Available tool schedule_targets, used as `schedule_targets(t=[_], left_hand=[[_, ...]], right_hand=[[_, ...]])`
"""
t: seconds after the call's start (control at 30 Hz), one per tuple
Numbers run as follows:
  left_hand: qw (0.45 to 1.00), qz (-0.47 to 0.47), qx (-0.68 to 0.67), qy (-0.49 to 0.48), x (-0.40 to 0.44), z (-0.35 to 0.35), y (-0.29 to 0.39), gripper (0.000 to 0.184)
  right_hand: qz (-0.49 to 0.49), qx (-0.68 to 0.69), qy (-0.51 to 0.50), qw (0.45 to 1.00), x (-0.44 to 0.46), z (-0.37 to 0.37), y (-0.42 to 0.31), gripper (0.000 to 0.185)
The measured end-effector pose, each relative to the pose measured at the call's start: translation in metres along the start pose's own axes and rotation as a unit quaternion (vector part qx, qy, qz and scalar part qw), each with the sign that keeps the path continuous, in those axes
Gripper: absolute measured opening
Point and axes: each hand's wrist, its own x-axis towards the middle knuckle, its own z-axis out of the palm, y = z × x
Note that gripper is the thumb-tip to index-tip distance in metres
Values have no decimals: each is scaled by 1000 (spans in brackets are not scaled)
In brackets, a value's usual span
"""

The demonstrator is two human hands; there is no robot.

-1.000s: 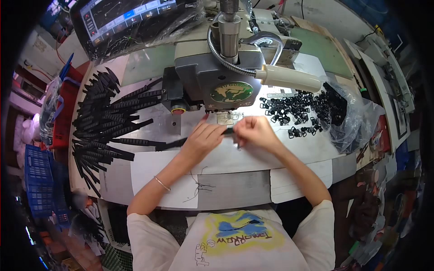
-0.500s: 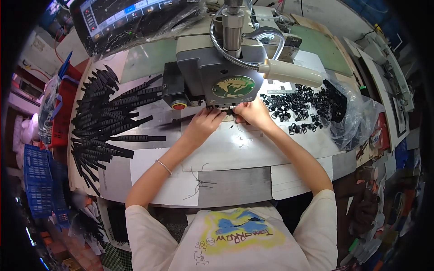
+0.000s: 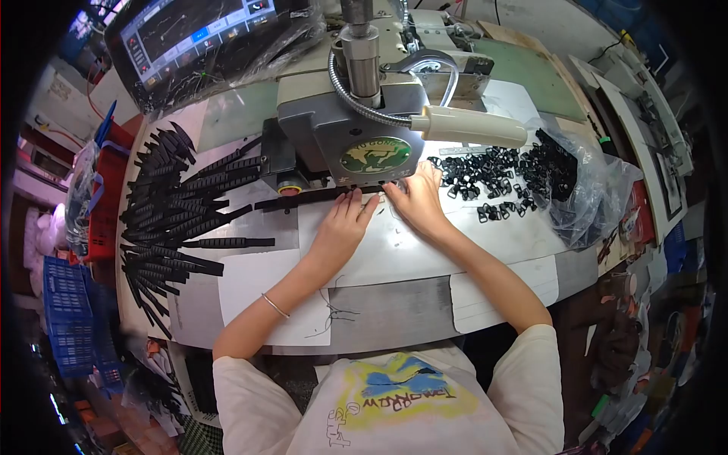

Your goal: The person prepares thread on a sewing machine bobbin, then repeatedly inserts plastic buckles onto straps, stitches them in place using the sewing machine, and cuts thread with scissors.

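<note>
A long black webbing strap lies sideways beneath the sewing machine head, its right end hidden by the head and my fingers. My left hand lies over the strap, fingers stretched out with their tips on it and the thumb apart. At the strap's right end, my right hand has its thumb and curled fingers closed on it beside the machine. Whether a buckle is between those fingers I cannot see. Several loose black buckles are spread right of that hand.
Many black straps are piled at the left. A clear plastic bag lies at the right. Above hang a white lamp and a touchscreen. A red button sits left of the head. Thread scraps lie in front.
The strap now lies straighter and shows more clearly left of my left hand. My left hand's fingers have flattened and spread. The whole view has shifted slightly, moving the machine leftward in frame.
</note>
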Motion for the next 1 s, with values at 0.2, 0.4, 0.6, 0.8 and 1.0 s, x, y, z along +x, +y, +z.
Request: schedule_targets(t=[0.2, 0.4, 0.6, 0.8, 1.0], left_hand=[[999, 9, -42, -19, -4, -3, -6, 63], [999, -2, -31, -12, -10, 3, -2, 65], [1000, 3, -13, -5, -10, 11, -6, 61], [980, -10, -197, 34, -18, -1, -37, 31], [957, -288, -16, 0, -59, -49, -107, 25]], right_hand=[[-19, 1, 30, 999, -1, 1, -2, 15], [-5, 19, 16, 1000, -1, -1, -5, 18], [-1, 19, -6, 1000, 2, 4, 3, 22], [32, 10, -49, 998, -4, 0, 6, 25], [62, 93, -171, 979, 9, -12, 10, 24]])
